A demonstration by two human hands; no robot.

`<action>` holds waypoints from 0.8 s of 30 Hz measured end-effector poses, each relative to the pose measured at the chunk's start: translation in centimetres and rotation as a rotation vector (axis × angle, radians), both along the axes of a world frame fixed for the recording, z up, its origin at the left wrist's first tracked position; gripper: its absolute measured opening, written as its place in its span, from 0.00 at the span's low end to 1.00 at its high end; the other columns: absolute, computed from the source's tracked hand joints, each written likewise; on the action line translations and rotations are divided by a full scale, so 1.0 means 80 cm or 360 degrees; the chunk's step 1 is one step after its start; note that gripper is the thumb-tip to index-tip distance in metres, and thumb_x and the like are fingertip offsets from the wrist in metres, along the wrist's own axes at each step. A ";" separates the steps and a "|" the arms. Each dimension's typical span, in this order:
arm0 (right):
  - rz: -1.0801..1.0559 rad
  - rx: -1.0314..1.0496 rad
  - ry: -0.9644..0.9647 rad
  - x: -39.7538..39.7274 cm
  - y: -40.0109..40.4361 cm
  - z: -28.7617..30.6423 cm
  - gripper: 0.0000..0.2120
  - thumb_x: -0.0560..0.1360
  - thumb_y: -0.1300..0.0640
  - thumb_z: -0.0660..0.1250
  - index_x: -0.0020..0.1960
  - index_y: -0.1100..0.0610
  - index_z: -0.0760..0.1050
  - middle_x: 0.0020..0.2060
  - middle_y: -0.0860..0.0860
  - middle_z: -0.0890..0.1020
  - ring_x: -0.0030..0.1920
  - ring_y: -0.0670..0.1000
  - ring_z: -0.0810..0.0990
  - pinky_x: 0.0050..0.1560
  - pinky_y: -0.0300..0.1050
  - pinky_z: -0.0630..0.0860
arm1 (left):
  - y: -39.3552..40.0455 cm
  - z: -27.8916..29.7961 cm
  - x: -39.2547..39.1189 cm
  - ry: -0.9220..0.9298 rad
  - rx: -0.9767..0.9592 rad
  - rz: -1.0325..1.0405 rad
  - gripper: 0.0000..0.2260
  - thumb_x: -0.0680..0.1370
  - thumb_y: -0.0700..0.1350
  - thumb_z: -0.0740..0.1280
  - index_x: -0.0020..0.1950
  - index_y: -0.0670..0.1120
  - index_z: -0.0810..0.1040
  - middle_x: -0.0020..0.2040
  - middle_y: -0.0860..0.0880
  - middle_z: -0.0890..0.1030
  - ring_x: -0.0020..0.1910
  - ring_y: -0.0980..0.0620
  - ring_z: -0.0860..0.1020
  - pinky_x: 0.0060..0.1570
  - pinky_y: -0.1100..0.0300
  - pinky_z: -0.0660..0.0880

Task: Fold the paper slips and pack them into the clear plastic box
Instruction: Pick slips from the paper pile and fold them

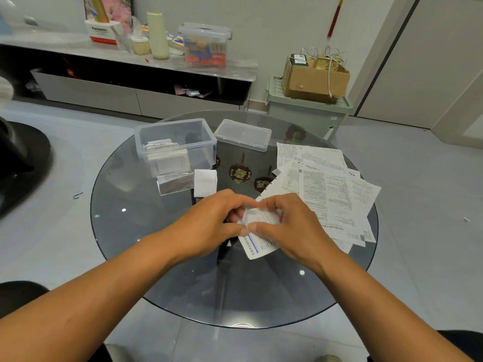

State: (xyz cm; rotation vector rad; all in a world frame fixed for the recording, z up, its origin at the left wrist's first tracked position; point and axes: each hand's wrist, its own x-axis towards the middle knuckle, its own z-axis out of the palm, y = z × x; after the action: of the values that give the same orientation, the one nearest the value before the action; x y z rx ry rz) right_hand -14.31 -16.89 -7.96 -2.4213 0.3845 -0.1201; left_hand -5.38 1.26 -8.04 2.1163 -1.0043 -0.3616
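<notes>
Over the middle of the round glass table (156, 257), my left hand (214, 223) and my right hand (292, 226) both pinch one white printed paper slip (258, 244), bent over between my fingers. Its lower part with a blue stripe sticks out below my thumbs. The clear plastic box (177, 145) stands open at the far left of the table with several folded slips inside. Two folded slips (177, 182) (205, 182) lie just in front of it. A spread pile of unfolded printed slips (329, 189) lies to the right of my hands.
The box's clear lid (243, 134) lies at the far side of the table, right of the box. Beyond the table are a low cabinet (136, 97) with assorted items and a green bin (308, 111) carrying a cardboard box. A dark chair base (18, 165) sits at the left.
</notes>
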 end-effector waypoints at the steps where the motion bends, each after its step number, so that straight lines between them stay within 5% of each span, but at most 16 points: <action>1: 0.0013 -0.0024 0.0022 0.001 0.000 0.003 0.17 0.69 0.41 0.78 0.54 0.43 0.80 0.52 0.41 0.75 0.55 0.47 0.77 0.60 0.56 0.76 | 0.002 0.000 0.001 -0.0027 0.0006 -0.0043 0.21 0.75 0.46 0.76 0.64 0.64 0.77 0.49 0.57 0.74 0.48 0.58 0.77 0.51 0.61 0.77; 6: 0.0049 0.0019 0.0089 0.002 0.000 0.006 0.15 0.67 0.38 0.79 0.46 0.44 0.80 0.49 0.38 0.75 0.54 0.46 0.77 0.61 0.55 0.75 | 0.003 -0.005 0.002 -0.0071 0.0044 0.0039 0.17 0.72 0.61 0.74 0.60 0.59 0.82 0.51 0.60 0.74 0.49 0.60 0.76 0.51 0.55 0.79; 9: 0.0030 0.0097 0.0053 0.006 -0.003 -0.002 0.11 0.69 0.41 0.79 0.44 0.43 0.79 0.49 0.39 0.79 0.51 0.46 0.80 0.59 0.58 0.77 | -0.002 -0.011 0.002 -0.0199 0.0011 0.0098 0.06 0.77 0.54 0.73 0.53 0.60 0.81 0.51 0.60 0.75 0.46 0.59 0.76 0.50 0.52 0.79; 12: -0.0004 0.0118 0.0017 0.008 -0.010 -0.008 0.07 0.73 0.48 0.77 0.46 0.42 0.79 0.49 0.39 0.80 0.49 0.45 0.80 0.53 0.49 0.78 | -0.002 -0.012 0.003 -0.0337 0.0013 0.0085 0.09 0.77 0.49 0.73 0.55 0.60 0.81 0.54 0.59 0.76 0.51 0.57 0.74 0.54 0.50 0.77; 16: -0.0019 0.0207 -0.0035 0.003 -0.015 -0.005 0.02 0.78 0.53 0.72 0.48 0.46 0.81 0.46 0.42 0.83 0.47 0.46 0.83 0.47 0.45 0.80 | -0.009 -0.017 -0.007 -0.0941 -0.0034 -0.0435 0.10 0.79 0.45 0.71 0.60 0.53 0.84 0.61 0.54 0.81 0.57 0.50 0.78 0.52 0.51 0.78; 21: 0.0125 0.0207 0.0115 -0.010 -0.025 0.017 0.05 0.78 0.50 0.72 0.53 0.43 0.80 0.48 0.43 0.83 0.48 0.46 0.81 0.49 0.45 0.80 | -0.006 -0.016 0.003 -0.1222 0.0205 -0.0430 0.14 0.78 0.44 0.73 0.63 0.53 0.82 0.58 0.53 0.81 0.51 0.48 0.78 0.45 0.49 0.78; 24: 0.0360 0.0122 0.0357 -0.026 -0.028 0.036 0.20 0.71 0.45 0.79 0.61 0.42 0.77 0.58 0.39 0.77 0.56 0.43 0.76 0.59 0.42 0.75 | 0.011 -0.014 0.020 -0.1226 0.0441 -0.0069 0.16 0.75 0.38 0.73 0.57 0.56 0.80 0.52 0.56 0.79 0.47 0.51 0.75 0.43 0.53 0.76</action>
State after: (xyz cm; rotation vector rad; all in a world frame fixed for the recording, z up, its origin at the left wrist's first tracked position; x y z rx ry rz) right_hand -16.38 -19.14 -5.04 -2.3895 0.2076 0.2626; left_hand -3.75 2.12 -9.19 2.5490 -1.4903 0.3565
